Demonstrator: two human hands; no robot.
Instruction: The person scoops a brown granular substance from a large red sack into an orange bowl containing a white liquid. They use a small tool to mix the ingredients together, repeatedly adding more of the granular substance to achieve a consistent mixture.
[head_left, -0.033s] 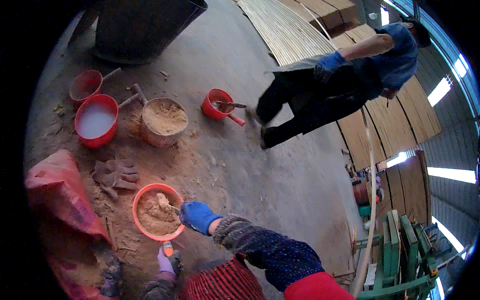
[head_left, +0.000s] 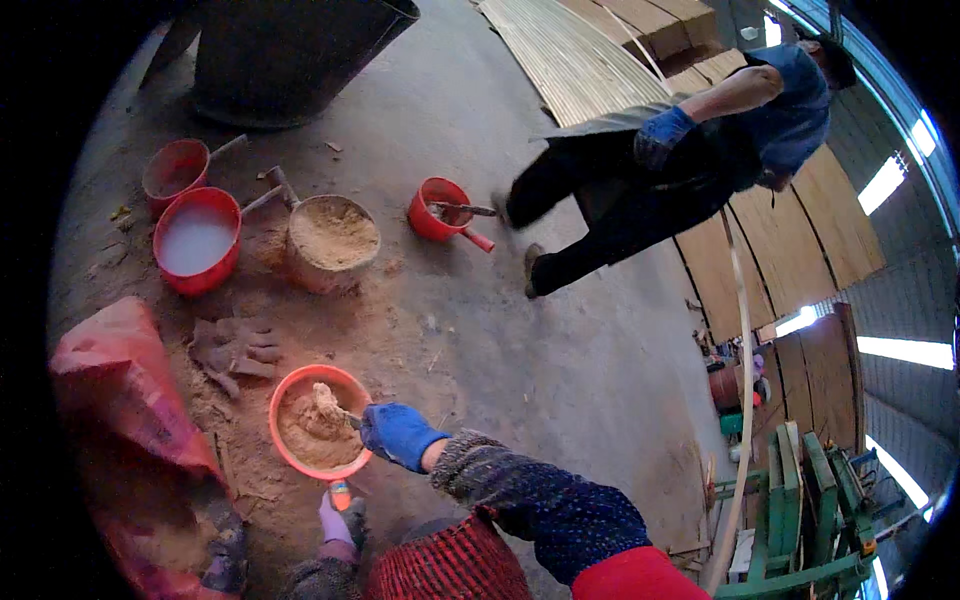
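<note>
An orange bowl of tan, sawdust-like paste sits on the dusty floor in front of me. My right hand, in a blue glove, is closed on a small metal tool whose tip is dug into the paste heap. My left hand, in a purple glove, grips the bowl's short orange handle at its near rim. My patterned right sleeve runs in from the lower right.
Farther off stand a red basin of white liquid, a red scoop, a bucket of sawdust and a red ladle. Dirty gloves and a red sack lie left. Another person walks past veneer sheets. A green machine is at right.
</note>
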